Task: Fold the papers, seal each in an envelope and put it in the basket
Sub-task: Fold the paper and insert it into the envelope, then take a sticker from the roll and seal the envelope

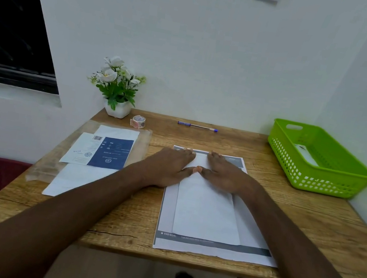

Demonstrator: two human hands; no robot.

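Now | left hand, right hand: fingers flat, released, covering folded paper top | basket contents unclear

Bare table lies open toward the basket; pen behind.

Your left hand and right hand lie flat, fingers straight, on the far end of a white envelope, thumbs touching. The envelope lies on a printed sheet on the wooden desk. To your left lies a stack of envelopes in clear wrap. At the far right stands a green basket with one envelope inside. A pen, a tape roll and a flower pot stand along the wall.
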